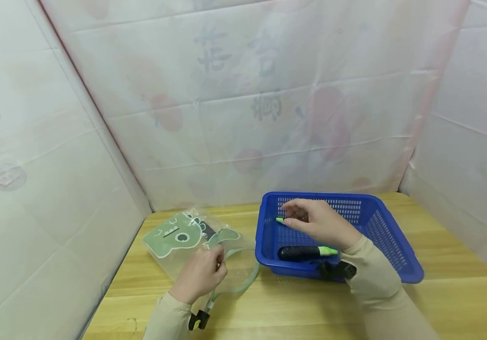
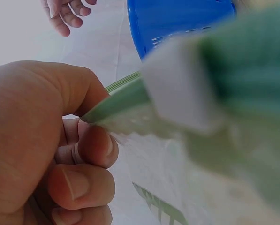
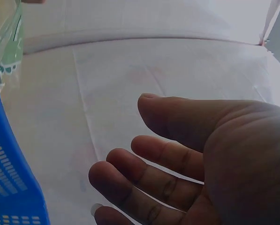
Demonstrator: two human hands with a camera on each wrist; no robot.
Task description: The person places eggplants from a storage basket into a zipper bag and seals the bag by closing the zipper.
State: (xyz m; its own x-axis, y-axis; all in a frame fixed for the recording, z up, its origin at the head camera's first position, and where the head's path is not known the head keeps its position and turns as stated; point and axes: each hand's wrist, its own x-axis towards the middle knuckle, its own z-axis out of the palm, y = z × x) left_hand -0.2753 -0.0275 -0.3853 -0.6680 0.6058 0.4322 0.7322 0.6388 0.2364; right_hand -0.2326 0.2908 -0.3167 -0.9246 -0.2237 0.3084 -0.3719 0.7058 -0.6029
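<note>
My left hand [image 1: 200, 274] pinches the green zip edge of a clear plastic bag [image 1: 164, 241] with a green cartoon print. Between thumb and forefinger, that bag edge [image 2: 123, 103] shows up close in the left wrist view. A dark object [image 1: 206, 230] lies inside the bag, partly covered by the print. Over the blue basket [image 1: 264, 236] hovers my right hand [image 1: 321, 222], fingers loosely bent with nothing between them in the right wrist view. In the basket lies a dark eggplant [image 1: 300, 253] with a green end. Behind the right hand, another green tip [image 1: 279, 220] pokes out.
The wooden table [image 1: 277, 311] carries the bag at left and the basket at right. Printed pale cloth [image 1: 234, 141] hangs behind the table and along both sides. The basket's near left corner stands close to the bag's open loop.
</note>
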